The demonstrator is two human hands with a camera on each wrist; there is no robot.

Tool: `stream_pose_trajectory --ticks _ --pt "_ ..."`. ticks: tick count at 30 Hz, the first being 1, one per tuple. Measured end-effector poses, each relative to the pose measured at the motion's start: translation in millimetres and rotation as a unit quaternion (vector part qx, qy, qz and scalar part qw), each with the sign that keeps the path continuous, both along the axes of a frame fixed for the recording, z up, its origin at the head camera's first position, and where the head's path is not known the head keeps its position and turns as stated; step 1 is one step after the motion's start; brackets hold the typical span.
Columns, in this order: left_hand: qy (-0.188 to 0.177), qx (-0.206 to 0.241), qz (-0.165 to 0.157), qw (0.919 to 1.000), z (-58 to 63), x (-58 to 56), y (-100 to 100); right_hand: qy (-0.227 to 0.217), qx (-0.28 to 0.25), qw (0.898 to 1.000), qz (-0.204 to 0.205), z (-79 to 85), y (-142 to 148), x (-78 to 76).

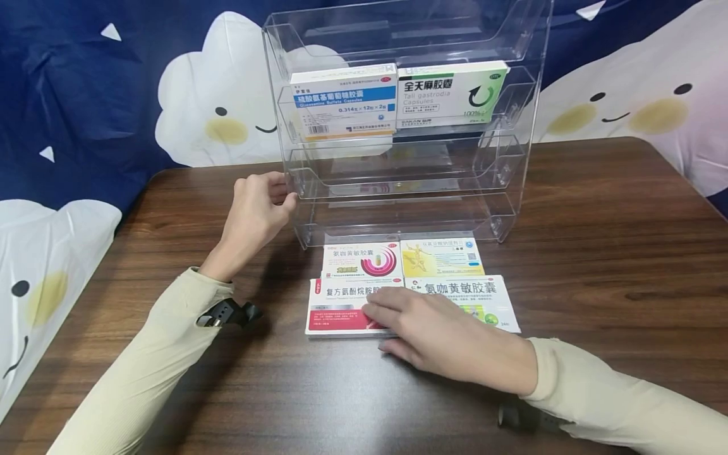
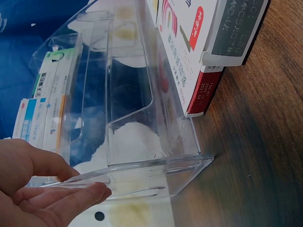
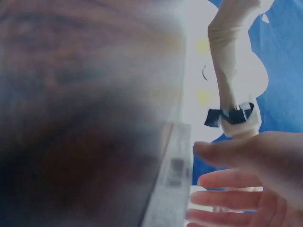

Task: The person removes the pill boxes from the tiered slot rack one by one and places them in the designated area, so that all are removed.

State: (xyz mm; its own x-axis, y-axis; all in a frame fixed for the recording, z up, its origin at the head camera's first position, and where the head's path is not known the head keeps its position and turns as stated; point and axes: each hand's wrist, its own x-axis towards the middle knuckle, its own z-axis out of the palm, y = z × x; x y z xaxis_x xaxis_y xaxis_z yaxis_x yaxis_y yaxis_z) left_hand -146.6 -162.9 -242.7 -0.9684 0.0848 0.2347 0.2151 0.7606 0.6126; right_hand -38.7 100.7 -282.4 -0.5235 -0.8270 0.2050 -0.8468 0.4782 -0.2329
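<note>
With thumb and fingers, my left hand (image 1: 258,208) pinches the left side panel of a clear plastic display rack (image 1: 398,197); the left wrist view shows the panel's edge between them. My right hand (image 1: 455,338) is over a red-and-white medicine box (image 1: 335,318), its fingers fairly straight; whether they touch it I cannot tell. Beside that box lies a white medicine box with green (image 1: 500,303), partly hidden by the hand. Behind these two lie a white medicine box with a pink swirl (image 1: 361,259) and a yellow-and-white medicine box (image 1: 443,258), at the rack's foot.
On an upper tier of the rack stand a blue-and-white medicine box (image 1: 344,104) and a green-and-white one (image 1: 455,95), side by side. The rack stands on a dark wooden table (image 1: 614,253). Behind hangs a blue cloth (image 1: 74,95) with white cloud faces.
</note>
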Motion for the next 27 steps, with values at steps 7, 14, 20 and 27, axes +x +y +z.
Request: stream_pose_trajectory --ticks 7,14,20,27 --pt "0.004 -0.002 -0.001 1.0 1.3 -0.8 0 0.038 -0.112 0.99 -0.083 55.7 31 -43.7" --pt "0.009 0.001 -0.008 0.9999 -2.1 -0.3 1 0.154 -0.116 0.955 -0.224 119.7 75 -112.2" --pt "0.022 0.005 -0.016 0.9996 -2.8 -0.9 2 0.176 -0.06 0.945 -0.27 148.1 106 -154.7" --pt "0.019 -0.001 -0.005 0.9998 -0.8 0.6 1 0.127 -0.005 0.951 -0.282 150.9 97 -168.1"
